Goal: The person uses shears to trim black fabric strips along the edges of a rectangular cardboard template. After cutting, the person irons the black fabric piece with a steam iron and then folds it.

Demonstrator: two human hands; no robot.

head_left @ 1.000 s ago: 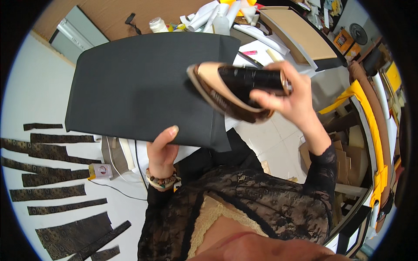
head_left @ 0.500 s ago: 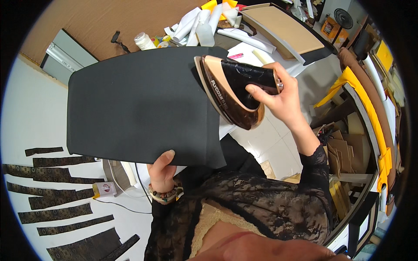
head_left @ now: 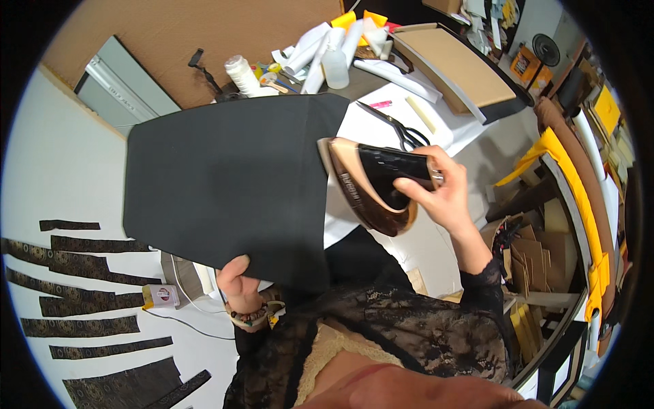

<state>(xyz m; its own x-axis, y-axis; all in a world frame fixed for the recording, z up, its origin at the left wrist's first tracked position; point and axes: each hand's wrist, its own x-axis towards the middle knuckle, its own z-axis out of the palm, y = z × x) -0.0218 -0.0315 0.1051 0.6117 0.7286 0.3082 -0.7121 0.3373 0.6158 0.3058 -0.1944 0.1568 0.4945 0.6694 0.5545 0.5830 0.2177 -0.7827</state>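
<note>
A large black cloth-covered panel (head_left: 211, 177) lies in front of me, with a strip of its fabric reaching past a straight crease on the right. My left hand (head_left: 238, 285) grips the panel's near edge, thumb on top and fingers hidden underneath. In my right hand (head_left: 444, 194) is a brown and black clothes iron (head_left: 361, 187), held by its handle and tilted on its side. Its soleplate faces the panel's right edge; whether they touch I cannot tell. Black-handled scissors (head_left: 402, 129) rest on white paper beyond the iron.
Patterned dark fabric strips (head_left: 82, 327) lie on the white surface at left. A thread cone (head_left: 240, 73), a clear bottle (head_left: 335, 67) and paper rolls (head_left: 310, 51) stand or lie at the back. An open box (head_left: 456, 65) sits far right. Yellow cloth (head_left: 599, 273) hangs over a bin's edge.
The iron has moved slightly toward me, away from the panel's far right corner. The panel has shifted and turned, with my left hand moving left and nearer. The scissors have come into sight.
</note>
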